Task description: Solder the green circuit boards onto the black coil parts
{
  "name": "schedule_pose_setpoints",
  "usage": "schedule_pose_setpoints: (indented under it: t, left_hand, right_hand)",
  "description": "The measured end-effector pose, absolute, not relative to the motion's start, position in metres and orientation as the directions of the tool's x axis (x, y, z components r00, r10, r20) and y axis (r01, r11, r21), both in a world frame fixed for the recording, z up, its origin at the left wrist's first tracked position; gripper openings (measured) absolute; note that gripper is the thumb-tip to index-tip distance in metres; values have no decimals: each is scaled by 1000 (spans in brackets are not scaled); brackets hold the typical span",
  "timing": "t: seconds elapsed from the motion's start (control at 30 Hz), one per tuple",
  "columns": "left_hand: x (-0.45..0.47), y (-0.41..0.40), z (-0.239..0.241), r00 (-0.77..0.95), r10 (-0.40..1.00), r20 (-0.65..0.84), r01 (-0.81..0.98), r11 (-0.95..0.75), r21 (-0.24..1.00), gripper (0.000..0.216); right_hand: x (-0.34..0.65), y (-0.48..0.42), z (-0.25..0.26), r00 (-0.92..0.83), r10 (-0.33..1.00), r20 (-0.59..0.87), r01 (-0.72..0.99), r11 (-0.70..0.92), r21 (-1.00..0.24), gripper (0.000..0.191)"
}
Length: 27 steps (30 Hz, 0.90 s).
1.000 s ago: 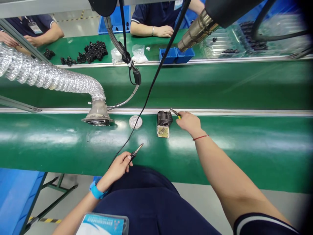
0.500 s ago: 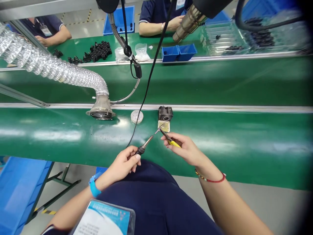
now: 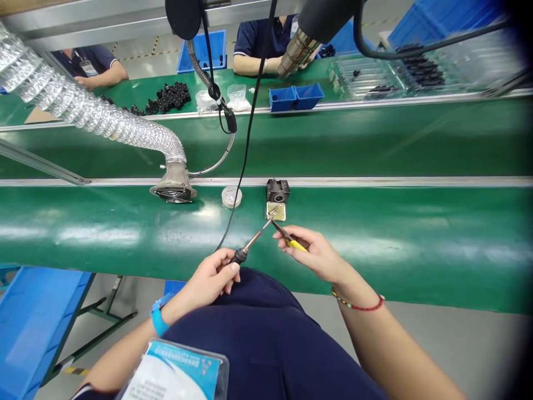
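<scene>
Near the centre of the frame, the person's left hand (image 3: 214,278) is curled closed around the black grip of a slim soldering iron with a bare metal shaft (image 3: 252,240), which slants up and to the right. The right hand (image 3: 314,253), fingers bent and partly closed, grips a pair of dark-nosed pliers with yellow handles (image 3: 296,244); their nose meets the iron's tip just below a small square tray with a yellowish pad (image 3: 275,211), though whether the two touch is too small to tell. Directly above that tray stands a dark, blocky holder with a round hole (image 3: 277,190), and to its left lies a round, pale, shallow container (image 3: 231,197), its surface showing no readable label. All of these are over the glossy green worktop (image 3: 395,228). At the bottom, left of centre, hangs a clear-cased badge with a blue and white card (image 3: 179,361): a line of pale characters and a small reddish mark sit on the blue band, with dark print on the white, all too blurred to read.
</scene>
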<state>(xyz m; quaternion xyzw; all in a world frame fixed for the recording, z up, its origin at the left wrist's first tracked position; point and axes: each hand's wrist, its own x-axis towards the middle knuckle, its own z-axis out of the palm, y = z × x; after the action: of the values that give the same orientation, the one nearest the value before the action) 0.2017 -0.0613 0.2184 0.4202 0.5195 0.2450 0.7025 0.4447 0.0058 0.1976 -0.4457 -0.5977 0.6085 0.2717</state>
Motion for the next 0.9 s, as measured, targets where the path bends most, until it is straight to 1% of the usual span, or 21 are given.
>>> schedule_pose_setpoints:
  t: [0.17, 0.27, 0.37, 0.47, 0.6, 0.73, 0.9]
  left_hand:
    - [201, -64, 218, 351, 786, -510, 98, 511, 854, 33]
    - [201, -66, 217, 383, 769, -512, 114, 510, 852, 34]
    - [199, -65, 217, 432, 739, -516, 63, 546, 835, 36]
    - [197, -63, 218, 499, 696, -516, -50, 618, 784, 37]
    - [195, -60, 218, 585, 622, -520, -198, 731, 652, 36]
    - [194, -58, 218, 641, 582, -501, -259, 778, 572, 37]
    - [193, -58, 215, 667, 571, -478, -282, 788, 547, 39]
  right_hand:
    - [447, 4, 197, -498, 844, -198, 183, -122, -976, 24]
    - [451, 6, 196, -533, 834, -141, 232, -15, -972, 24]
    - [454, 8, 199, -555, 830, -63, 301, 130, -945, 26]
    - [455, 9, 202, -576, 817, 1, 295, 209, -932, 29]
    - [454, 8, 202, -599, 798, 68, 255, 271, -928, 32]
    - [450, 5, 198, -588, 796, 143, 203, 316, -927, 36]
    - [448, 3, 197, -582, 795, 172, 194, 341, -920, 41]
